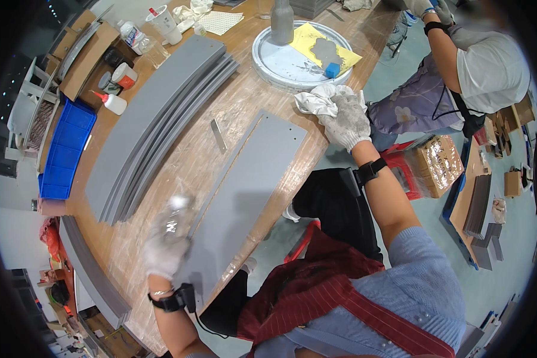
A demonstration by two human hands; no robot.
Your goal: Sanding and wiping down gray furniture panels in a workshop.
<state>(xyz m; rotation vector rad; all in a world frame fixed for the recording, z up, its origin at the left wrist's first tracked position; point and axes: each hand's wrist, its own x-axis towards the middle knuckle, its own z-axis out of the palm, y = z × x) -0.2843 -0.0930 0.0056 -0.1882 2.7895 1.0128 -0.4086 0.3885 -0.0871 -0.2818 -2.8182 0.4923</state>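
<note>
A long grey panel [244,179] with a narrow slot line along its length lies on the table before me. At its left edge is my left hand [166,241] in a white glove, smeared by motion, so its fingers do not read clearly. My right hand [349,122], in a soiled white glove, grips a crumpled white cloth [316,100] by the table's right edge. Just beyond the cloth stands a round white lid-like tray [268,68], holding a yellow sheet [309,39] with grey paste and a small blue block [332,70]. A thin metal blade [219,135] lies left of the panel.
Grey panels are stacked [155,119] on the left, near a glue bottle [110,102] and a blue bin [68,149]. A grey bottle [281,24] stands on the tray. Across the right corner works another person [459,71]. A taped carton [438,164] sits beyond my right arm.
</note>
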